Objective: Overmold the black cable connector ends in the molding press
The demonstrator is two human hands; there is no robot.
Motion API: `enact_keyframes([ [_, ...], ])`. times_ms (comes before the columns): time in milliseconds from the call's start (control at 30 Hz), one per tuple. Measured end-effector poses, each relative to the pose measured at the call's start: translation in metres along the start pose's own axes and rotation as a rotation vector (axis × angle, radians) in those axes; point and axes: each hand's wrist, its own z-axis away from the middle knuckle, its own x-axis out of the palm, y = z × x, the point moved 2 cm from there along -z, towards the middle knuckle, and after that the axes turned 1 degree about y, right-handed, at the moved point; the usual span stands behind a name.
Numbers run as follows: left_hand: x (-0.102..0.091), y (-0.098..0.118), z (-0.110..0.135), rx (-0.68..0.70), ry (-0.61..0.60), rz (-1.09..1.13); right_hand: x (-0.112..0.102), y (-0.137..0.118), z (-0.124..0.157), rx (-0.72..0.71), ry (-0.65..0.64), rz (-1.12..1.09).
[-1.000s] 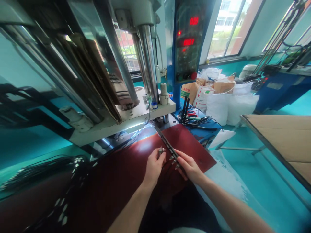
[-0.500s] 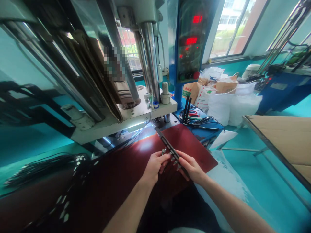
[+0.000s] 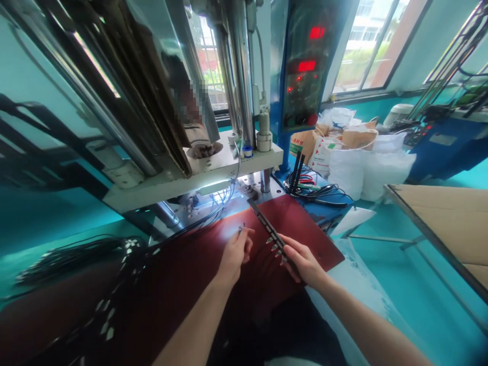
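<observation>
While clenched in the right hand (image 3: 302, 263), a dark metal bar (image 3: 267, 226) studded with silver connectors (image 3: 275, 248)

Bright daylight through the windows (image 3: 371, 46), lamp (image 3: 214, 187) glare on the red mat (image 3: 305, 229), fisheye bending toward the edges

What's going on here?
A person is working at a press machine, over a dark red mat. Their right hand grips a dark metal bar carrying a row of small metal fittings. Their left hand is beside it, fingertips at a tiny metal part.
</observation>
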Motion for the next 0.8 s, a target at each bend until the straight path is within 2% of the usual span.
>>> enact_keyframes([
  [100, 0.003, 0.0, 0.0, -0.048, -0.043, -0.048, -0.001, 0.002, -0.001, 0.007, -0.007, -0.015],
  [167, 0.008, -0.002, 0.001, -0.033, -0.076, -0.074, -0.001, 0.001, -0.001, 0.012, -0.022, -0.01],
  [300, 0.012, -0.006, 0.0, 0.004, -0.056, -0.056, -0.001, -0.001, 0.0, 0.026, -0.058, 0.022],
  [433, 0.009, -0.009, -0.004, -0.024, -0.055, 0.008, 0.0, -0.003, 0.0, 0.019, -0.082, 0.082],
  [600, 0.006, -0.003, 0.0, -0.074, -0.043, 0.016, 0.004, -0.003, -0.001, 0.018, -0.118, 0.192],
  [800, -0.004, -0.002, 0.008, -0.057, -0.136, 0.0, 0.003, -0.004, -0.001, 0.019, -0.104, 0.146],
])
